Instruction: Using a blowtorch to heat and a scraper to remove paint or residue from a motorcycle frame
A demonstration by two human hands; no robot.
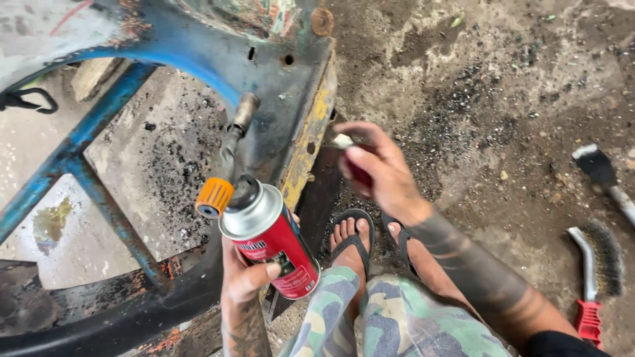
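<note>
Head view: left hand [246, 281] clamped on gas torch [261, 228], right hand [377, 168] closed on small lighter [345, 142]; flame could burn fingers near the nozzle [243, 114]

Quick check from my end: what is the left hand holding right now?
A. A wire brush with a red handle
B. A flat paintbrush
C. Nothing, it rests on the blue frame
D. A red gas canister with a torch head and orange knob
D: the left hand grips the red gas canister, its torch head pointing at the blue frame; the wire brush lies on the ground.
</note>
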